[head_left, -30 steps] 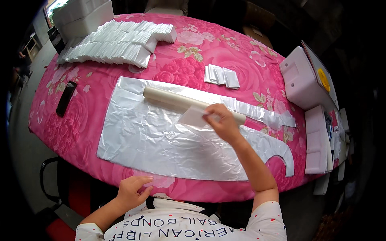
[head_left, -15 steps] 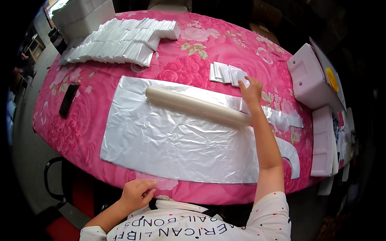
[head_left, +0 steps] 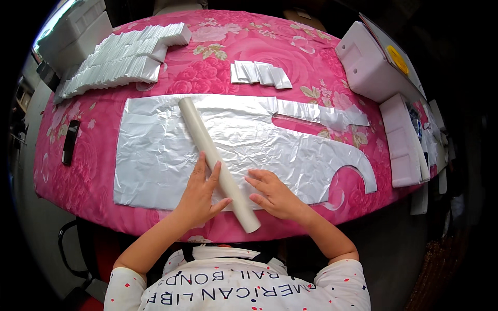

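A shiny white plastic apron (head_left: 155, 150) lies spread out flat, its strap and curved neck part pointing right. Across it rests a long pale tube (head_left: 199, 127), slanting from the far edge of the apron to beyond its near edge. My left hand (head_left: 199, 194) has its fingers spread, with fingertips touching the tube's left side. To the right of the tube, my right hand (head_left: 275, 194) is open over the apron, fingers apart and holding nothing. Several small folded white plastic packets (head_left: 262, 74) lie overlapped in a short row beyond the apron.
A pink flowered tablecloth (head_left: 93, 171) covers the table. Rows of folded white packets (head_left: 119, 57) stand at the far left, beside white foam boxes (head_left: 78, 36). A dark oblong object (head_left: 71, 142) lies at left. More foam boxes (head_left: 371, 65) stand at the right edge.
My right hand has left the small packets and come back over the apron. My left hand has moved up from the table's near edge to the tube, which has turned to a steeper slant.
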Available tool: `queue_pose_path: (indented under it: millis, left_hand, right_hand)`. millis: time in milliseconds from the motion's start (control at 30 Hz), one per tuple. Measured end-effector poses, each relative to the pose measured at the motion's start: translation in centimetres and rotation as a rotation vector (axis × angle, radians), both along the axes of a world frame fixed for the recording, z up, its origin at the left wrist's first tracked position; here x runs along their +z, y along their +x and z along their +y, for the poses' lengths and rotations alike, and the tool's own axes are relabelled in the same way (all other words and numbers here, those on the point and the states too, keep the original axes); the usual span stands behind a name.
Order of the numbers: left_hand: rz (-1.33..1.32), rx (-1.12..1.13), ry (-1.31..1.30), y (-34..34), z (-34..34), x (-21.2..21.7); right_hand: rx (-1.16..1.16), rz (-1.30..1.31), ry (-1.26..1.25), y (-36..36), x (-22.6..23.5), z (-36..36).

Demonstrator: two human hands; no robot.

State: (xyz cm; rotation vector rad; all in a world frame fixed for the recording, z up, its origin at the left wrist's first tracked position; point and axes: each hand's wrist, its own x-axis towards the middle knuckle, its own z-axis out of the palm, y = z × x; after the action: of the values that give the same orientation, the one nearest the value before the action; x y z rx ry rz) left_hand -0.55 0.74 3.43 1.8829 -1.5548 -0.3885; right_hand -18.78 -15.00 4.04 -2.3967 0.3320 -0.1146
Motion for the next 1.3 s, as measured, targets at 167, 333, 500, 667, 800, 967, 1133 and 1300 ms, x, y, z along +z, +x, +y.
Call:
queue_pose_path:
  millis: [167,333,500,667,800,967,1133,1300]
  left_hand:
    - [-0.173,-0.093,0.000,-2.0,-3.4,-0.9]
    - [-0.094,-0.176,0.039,-4.4,-5.5,-0.4]
    - [-0.187,-0.199,0.002,-5.2,-6.2,-0.4]
    - [-0.224,-0.206,0.008,-5.3,-6.4,-0.2]
    - [-0.206,-0.216,0.017,-5.2,-6.4,0.0]
    - [-0.222,-0.221,0.007,-5.3,-6.6,0.0]
    - [-0.110,-0.244,-0.122,-6.0,-6.3,0.2]
    - [1.370,0.048,0.183,-5.7,-5.0,2.1]
  right_hand:
    - [-0.220,0.003,-0.476,-3.3,-3.2,-4.2]
    - [-0.632,0.051,-0.617,-12.5,-5.0,-14.7]
    - [-0.971,0.251,-0.844,-20.1,-4.6,-18.5]
    - [-1.032,0.453,-0.883,-18.7,-2.7,-18.1]
    - [-1.030,0.081,-0.968,-18.0,-1.6,-16.4]
    - [-0.874,-0.248,-0.692,-14.3,2.3,-12.2]
    - [-0.776,-0.349,0.480,-7.6,3.3,-5.6]
    - [-0.228,-0.191,0.463,-2.2,4.7,2.7]
